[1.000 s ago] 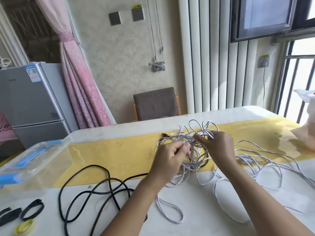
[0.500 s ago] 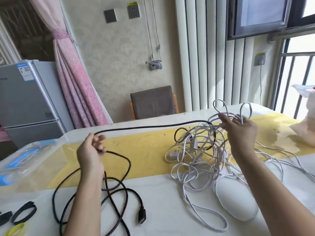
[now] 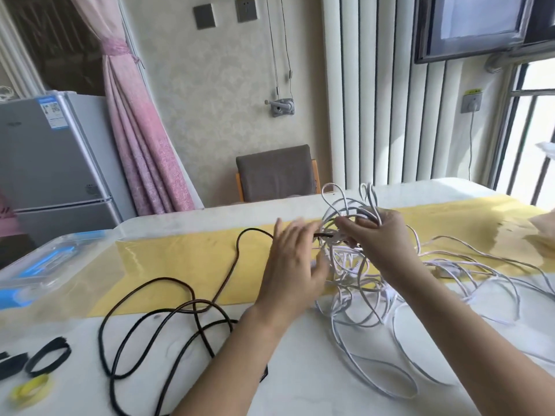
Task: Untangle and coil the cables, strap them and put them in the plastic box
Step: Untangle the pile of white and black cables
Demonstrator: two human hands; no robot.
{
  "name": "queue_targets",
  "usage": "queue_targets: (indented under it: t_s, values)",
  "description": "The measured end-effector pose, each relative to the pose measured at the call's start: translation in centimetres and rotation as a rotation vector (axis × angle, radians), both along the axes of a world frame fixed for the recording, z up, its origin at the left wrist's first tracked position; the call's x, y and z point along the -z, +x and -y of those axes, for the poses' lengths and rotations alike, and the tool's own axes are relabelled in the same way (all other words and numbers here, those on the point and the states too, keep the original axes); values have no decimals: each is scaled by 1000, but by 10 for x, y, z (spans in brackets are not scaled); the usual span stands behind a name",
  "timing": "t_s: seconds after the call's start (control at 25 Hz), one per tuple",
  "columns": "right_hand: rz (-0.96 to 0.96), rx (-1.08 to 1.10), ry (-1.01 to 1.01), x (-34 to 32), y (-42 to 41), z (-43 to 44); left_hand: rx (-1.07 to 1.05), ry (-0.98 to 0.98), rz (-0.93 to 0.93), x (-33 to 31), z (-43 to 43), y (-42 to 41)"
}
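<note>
A tangle of white cables (image 3: 357, 265) lies on the table, right of centre, with long loops trailing right and toward me. My right hand (image 3: 381, 238) grips a bunch of its loops and holds them lifted above the table. A black cable (image 3: 168, 313) sprawls in loose loops at the left; one strand runs up into the white tangle. My left hand (image 3: 291, 265) is blurred, fingers spread and straight, just left of the tangle, holding nothing. The clear plastic box (image 3: 39, 265) with blue clips stands at the far left.
Black straps (image 3: 48, 358) and a yellow strap (image 3: 30, 391) lie at the front left corner. A yellow runner (image 3: 186, 259) crosses the white table. A brown chair (image 3: 276, 175) stands behind it, a grey fridge (image 3: 45, 163) at the left, a crumpled bag (image 3: 543, 229) at the right edge.
My left hand has let go of the black cable, which dropped onto the table, and moved right to the white tangle. My right hand still holds the white loops up.
</note>
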State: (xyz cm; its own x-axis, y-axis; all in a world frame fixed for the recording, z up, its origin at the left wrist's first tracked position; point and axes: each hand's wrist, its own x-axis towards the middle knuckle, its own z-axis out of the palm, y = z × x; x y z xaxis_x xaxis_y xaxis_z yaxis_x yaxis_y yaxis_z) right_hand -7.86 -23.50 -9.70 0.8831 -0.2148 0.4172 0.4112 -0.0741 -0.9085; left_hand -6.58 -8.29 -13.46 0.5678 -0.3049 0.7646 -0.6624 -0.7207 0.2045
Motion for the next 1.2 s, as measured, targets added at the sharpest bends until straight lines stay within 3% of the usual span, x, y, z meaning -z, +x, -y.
queue_targets:
  t_s: [0.08, 0.28, 0.52, 0.64, 0.72, 0.8, 0.84, 0.92, 0.96, 1.0, 1.12, 1.2]
  values:
    - [16, -8, -47, 1, -2, -4, -17, -16, -119, 10, -1, 1]
    - [24, 258, -393, 18, 8, -11, 11, -173, -97, -1, -6, -8]
    - [7, 536, -265, 8, 16, 37, 101, -760, -102, -50, -50, -17]
    - [222, 551, -249, -11, 6, 25, 149, -1206, -138, -58, -65, -8]
    - [372, 566, -324, -17, -4, 13, 165, -1374, -101, -58, -74, -4]
    - [361, 537, -333, -10, -3, 11, 47, -1269, -145, -53, -84, 0]
    - [274, 496, -286, -3, 2, 12, -111, -1067, -244, -47, -89, 5]
    - [41, 350, -146, 9, 14, 11, -520, -435, -570, -29, -94, 16]
    - [-46, 265, -73, 13, 15, 8, -628, -172, -663, -23, -91, 15]
    - [-100, 187, -2, 15, 16, 4, -622, -51, -633, -19, -83, 13]
    - [-113, -84, 204, 14, 12, -7, -158, -158, -241, -14, -41, 1]
    - [-81, -312, 277, 15, 11, -11, 28, -180, -235, -12, -15, -8]
